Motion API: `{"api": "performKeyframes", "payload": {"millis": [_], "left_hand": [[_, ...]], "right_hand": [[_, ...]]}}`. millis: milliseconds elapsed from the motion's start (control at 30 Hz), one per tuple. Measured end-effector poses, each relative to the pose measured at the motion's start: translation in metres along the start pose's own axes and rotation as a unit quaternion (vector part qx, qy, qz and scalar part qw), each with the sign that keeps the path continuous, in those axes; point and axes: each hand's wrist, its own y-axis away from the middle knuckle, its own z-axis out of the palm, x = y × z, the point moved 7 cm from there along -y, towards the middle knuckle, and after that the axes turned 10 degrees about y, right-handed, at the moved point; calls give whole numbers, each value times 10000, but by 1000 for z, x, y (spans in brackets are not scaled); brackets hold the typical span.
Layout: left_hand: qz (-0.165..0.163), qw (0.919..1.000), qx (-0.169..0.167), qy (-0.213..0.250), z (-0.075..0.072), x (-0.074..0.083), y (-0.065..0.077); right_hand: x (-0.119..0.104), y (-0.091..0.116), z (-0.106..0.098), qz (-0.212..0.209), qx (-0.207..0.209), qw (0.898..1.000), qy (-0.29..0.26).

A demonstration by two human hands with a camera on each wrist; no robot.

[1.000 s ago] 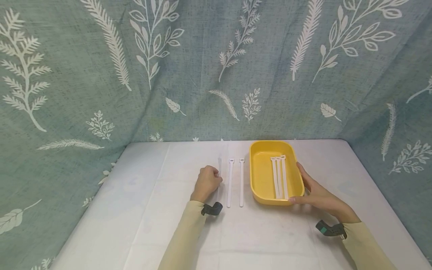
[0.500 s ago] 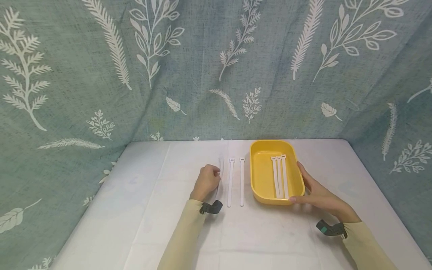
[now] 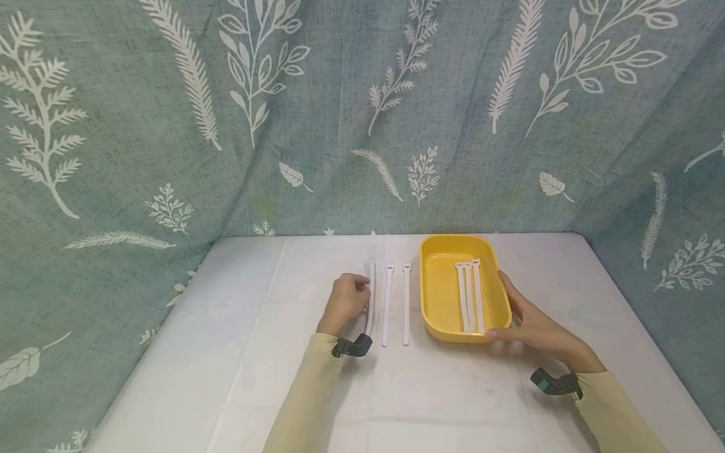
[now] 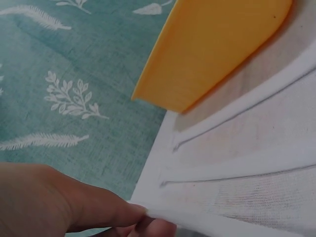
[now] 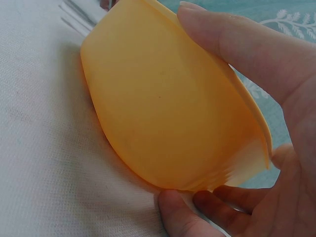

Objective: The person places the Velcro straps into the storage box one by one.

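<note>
In the head view my left hand (image 3: 347,301) pinches a white cable tie (image 3: 372,280) between thumb and fingers, at the left end of a row. The left wrist view shows the thumb and fingertips gripping this pale strip (image 4: 202,222). Two more white cable ties, a nearer one (image 3: 387,305) and a farther one (image 3: 406,305), lie side by side to its right. My right hand (image 3: 535,330) holds the yellow tray (image 3: 438,299) at its right side, thumb at the near corner rim and fingers along the wall. Three white cable ties (image 3: 468,299) lie inside, toward the tray's right.
A white cloth covers the table (image 3: 453,396). Behind it and at both sides hangs a green leaf-print curtain (image 3: 317,126). Dark wrist cameras, left (image 3: 352,346) and right (image 3: 556,382), sit on both wrists.
The pinched cable tie has swung slightly rightward and now stands closer to parallel with its neighbours. My left hand has shifted a little up and left; my right hand and the tray stay put.
</note>
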Motion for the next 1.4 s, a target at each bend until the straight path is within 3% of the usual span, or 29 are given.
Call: {"api": "performKeyframes", "payload": {"millis": [267, 567, 767, 1133, 1400], "left_hand": [[-7, 9992, -6, 393, -2, 3, 0], [58, 9988, -20, 486, -4, 8, 0], [171, 9961, -82, 866, -5, 10, -2], [-22, 9851, -67, 1718, -2, 9, 0], [-178, 9714, -113, 2365, 0, 14, 1]], "right_hand": [[-1, 1, -1, 18, 25, 10000, 30], [-4, 2, -3, -2, 64, 9999, 95], [-2, 1, -3, 14, 78, 9999, 89], [-4, 0, -2, 10, 81, 9999, 134], [1, -1, 0, 54, 75, 9999, 94]]}}
